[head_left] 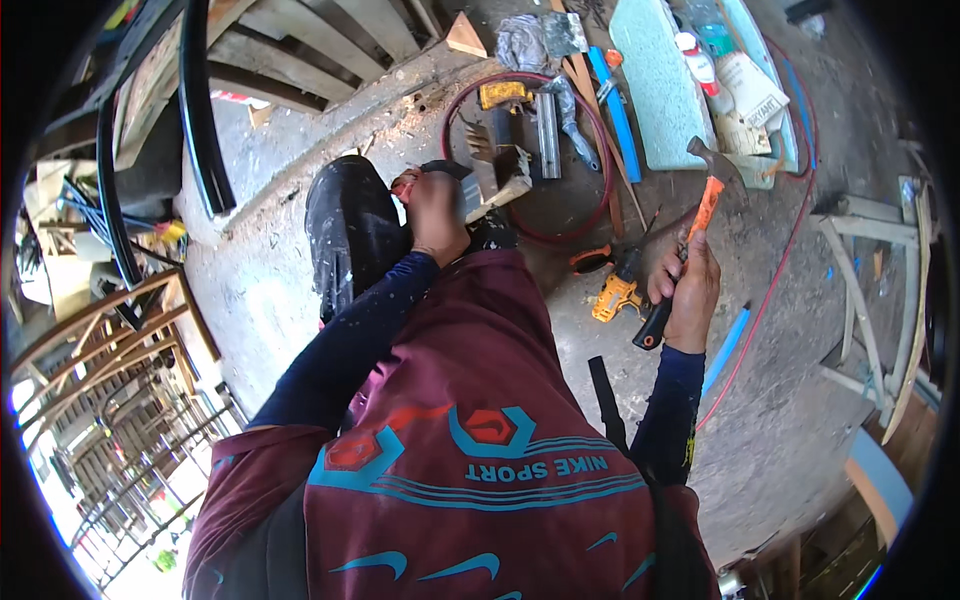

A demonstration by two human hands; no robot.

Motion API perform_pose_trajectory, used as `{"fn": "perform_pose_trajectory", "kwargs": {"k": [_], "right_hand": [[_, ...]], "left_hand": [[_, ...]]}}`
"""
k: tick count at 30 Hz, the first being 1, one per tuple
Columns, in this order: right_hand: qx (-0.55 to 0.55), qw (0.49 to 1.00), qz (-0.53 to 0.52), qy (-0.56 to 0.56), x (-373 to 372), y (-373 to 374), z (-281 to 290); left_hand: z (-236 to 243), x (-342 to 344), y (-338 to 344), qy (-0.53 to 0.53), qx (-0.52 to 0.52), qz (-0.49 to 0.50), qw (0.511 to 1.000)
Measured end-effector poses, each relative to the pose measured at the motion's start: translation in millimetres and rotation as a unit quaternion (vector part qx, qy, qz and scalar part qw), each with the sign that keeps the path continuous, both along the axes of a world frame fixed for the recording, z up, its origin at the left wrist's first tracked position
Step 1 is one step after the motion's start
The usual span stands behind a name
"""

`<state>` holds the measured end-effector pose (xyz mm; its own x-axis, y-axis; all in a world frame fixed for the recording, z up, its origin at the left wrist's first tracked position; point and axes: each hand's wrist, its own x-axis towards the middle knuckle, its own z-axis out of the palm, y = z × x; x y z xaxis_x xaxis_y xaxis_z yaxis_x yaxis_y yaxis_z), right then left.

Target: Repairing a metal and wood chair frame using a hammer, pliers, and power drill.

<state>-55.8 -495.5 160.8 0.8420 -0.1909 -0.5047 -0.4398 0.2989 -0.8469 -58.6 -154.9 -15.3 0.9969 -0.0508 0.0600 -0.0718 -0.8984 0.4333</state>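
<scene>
My right hand [686,295] is wrapped round a claw hammer [712,198] with an orange and black handle, head upward. My left hand [436,220] is closed, slightly blurred, beside my dark knee [350,225], around something small and reddish that I cannot make out. Just right of that hand lies a pale wooden piece [500,195]. On the concrete floor between my hands are a yellow cordless drill [617,295] and another orange-handled tool [590,258], its shape unclear.
A red hose [470,85] loops round tools, including a yellow power tool [505,95] and a scraper [580,140]. A pale tub [650,120] holds bottles; a blue level [618,120] lies beside it. Wooden frames [880,260] stand right, stacked chair-like frames [140,310] left.
</scene>
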Motion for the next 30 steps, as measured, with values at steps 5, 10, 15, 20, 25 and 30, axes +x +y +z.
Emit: {"fn": "perform_pose_trajectory", "kwargs": {"k": [5, 10, 15, 20, 25, 30], "right_hand": [[-0.051, 0.996, 0.068, -0.042, 3, 25, 8], [-0.087, 0.988, 0.121, -0.051, 24, 44, 45], [-0.095, 0.987, -0.029, -0.130, 59, 52, 41], [-0.111, 0.895, 0.426, 0.068, 27, 100, 11], [-0.021, 0.985, 0.160, -0.055, 82, 38, 61], [-0.036, 0.987, 0.029, -0.155, 55, 74, 10]], "left_hand": [[-3, 27, -2, -0.039, -0.028, 0.021, 0.999], [-7, 27, -4, -0.066, -0.041, 0.076, 0.994], [-18, 29, -7, -0.094, -0.047, 0.073, 0.992], [-27, 26, 3, -0.159, -0.038, 0.077, 0.984], [-8, 25, -7, -0.063, -0.052, 0.094, 0.992], [-12, 32, -9, -0.086, -0.043, 0.082, 0.992]]}}
